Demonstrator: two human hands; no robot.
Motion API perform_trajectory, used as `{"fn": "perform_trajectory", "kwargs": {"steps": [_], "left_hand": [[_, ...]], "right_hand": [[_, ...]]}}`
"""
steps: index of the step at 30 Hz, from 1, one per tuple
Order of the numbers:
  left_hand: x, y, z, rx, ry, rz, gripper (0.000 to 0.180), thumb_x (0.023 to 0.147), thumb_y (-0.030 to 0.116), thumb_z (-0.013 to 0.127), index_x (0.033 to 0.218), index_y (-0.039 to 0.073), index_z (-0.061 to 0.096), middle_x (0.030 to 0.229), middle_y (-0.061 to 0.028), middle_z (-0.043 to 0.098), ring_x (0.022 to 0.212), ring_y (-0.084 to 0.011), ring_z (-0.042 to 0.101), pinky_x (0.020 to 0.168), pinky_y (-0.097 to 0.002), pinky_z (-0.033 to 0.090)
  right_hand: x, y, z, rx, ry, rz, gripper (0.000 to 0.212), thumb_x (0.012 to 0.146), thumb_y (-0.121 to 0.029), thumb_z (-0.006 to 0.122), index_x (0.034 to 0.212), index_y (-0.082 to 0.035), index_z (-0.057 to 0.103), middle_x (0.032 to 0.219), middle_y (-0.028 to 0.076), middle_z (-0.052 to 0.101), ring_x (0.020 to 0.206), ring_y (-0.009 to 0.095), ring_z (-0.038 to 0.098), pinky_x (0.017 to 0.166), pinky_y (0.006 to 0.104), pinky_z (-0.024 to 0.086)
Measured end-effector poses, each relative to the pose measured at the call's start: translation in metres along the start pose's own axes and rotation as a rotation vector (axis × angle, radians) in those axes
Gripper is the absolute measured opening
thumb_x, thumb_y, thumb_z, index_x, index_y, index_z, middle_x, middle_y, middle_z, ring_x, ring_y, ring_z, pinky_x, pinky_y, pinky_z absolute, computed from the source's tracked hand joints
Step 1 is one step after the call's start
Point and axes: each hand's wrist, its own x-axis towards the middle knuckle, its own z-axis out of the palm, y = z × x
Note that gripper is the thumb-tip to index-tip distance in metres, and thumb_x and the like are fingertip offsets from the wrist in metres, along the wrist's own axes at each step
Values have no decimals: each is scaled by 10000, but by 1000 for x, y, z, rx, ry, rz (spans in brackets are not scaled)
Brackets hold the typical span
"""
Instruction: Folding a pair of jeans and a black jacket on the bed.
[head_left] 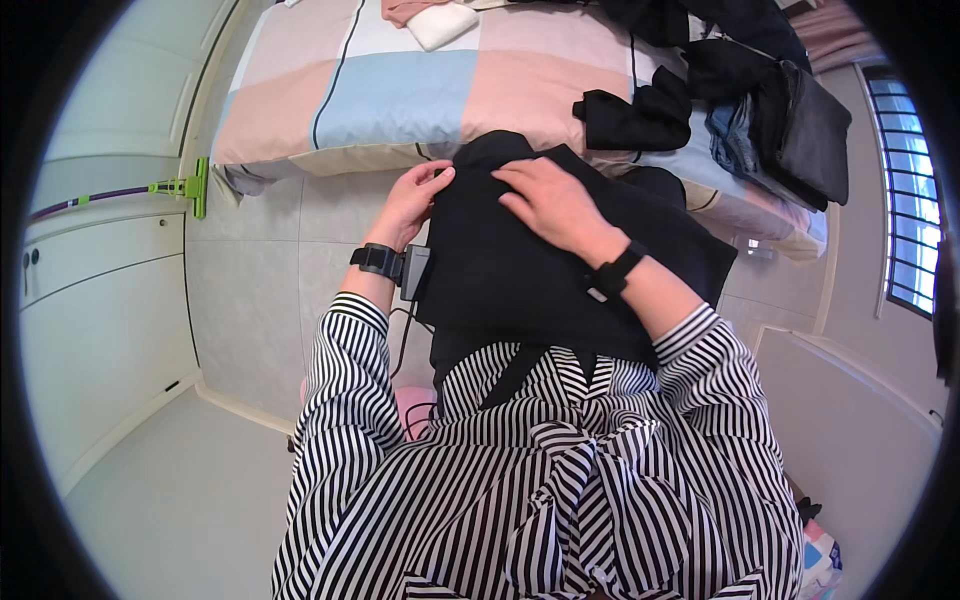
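Observation:
A black garment (560,270) lies spread over my lap, its far edge reaching the side of the bed. Its exact kind does not show. At its far left edge, my left hand (408,203) pinches the cloth between thumb and fingers. My right hand (556,212) rests palm down on the upper part of the garment, fingers stretched out toward the left. Each wrist wears a black strap, and a small grey box (416,272) with a cable sits by the left one.
Ahead stands a bed with a checked pink, blue and white cover (400,100). On its right lie a crumpled black garment (640,115) and a stack of folded dark clothes (790,130). A green-headed mop (198,188) leans by the white cabinet (100,310) at left.

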Motion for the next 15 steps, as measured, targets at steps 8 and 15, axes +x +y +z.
{"fn": "perform_trajectory", "kwargs": {"steps": [8,15], "left_hand": [[14,20,-5,467,45,156,243,880,260,699,1015,60,668,885,7,643,764,-86,580,650,-239,467],[19,57,-4,714,-140,-8,247,790,197,749,982,61,673,874,1,651,773,-89,603,644,-230,481]], "right_hand": [[-1,-10,14,4,-69,123,392,830,-219,688,1176,-50,608,1087,92,611,1018,277,560,907,386,477],[9,-17,-3,170,-267,323,268,800,-111,685,1063,-75,649,963,94,652,977,272,610,848,391,510]]}}
